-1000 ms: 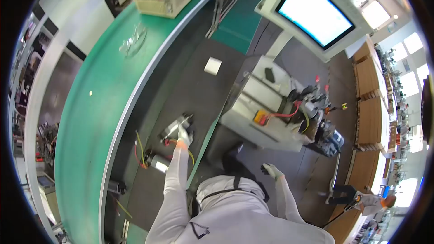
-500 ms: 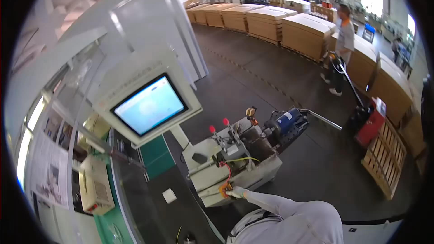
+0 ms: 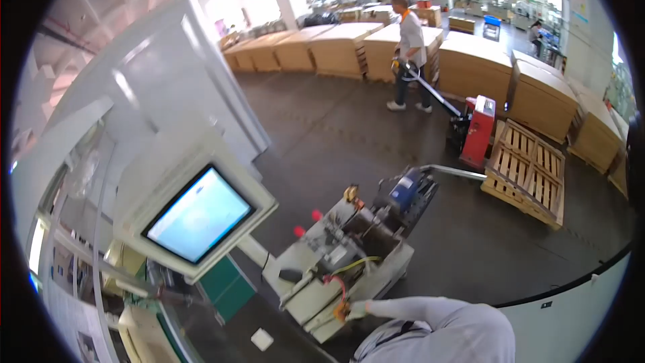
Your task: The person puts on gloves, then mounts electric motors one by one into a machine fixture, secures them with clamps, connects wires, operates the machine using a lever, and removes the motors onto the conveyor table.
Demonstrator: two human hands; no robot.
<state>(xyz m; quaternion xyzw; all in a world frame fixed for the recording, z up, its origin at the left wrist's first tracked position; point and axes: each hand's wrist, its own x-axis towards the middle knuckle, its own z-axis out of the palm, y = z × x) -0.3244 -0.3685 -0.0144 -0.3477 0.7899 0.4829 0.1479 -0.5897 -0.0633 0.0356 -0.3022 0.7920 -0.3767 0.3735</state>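
My right hand (image 3: 358, 309) reaches in from the lower right at the end of a grey sleeve. Its fingers close round an orange piece (image 3: 341, 310) at the end of a red hose (image 3: 342, 289), whose exact kind is too small to make out. Hand and orange piece are at the near edge of a pale machine (image 3: 310, 299). The machine carries metal fittings, red knobs (image 3: 317, 215), a yellow hose (image 3: 356, 263) and a blue motor (image 3: 404, 190). My left hand is out of view.
A lit screen (image 3: 200, 215) on a pale housing stands to the left, above a dark bench with a white square (image 3: 262, 339). Beyond the machine, a person (image 3: 411, 44) holds the handle of a red pallet truck (image 3: 478, 131) carrying a wooden pallet (image 3: 527, 168). Cardboard stacks (image 3: 403, 50) line the aisle.
My view has swung right, so the screen and machine sit further left and lower. The person has walked left, drawing the pallet truck along. My right hand stays at the orange piece.
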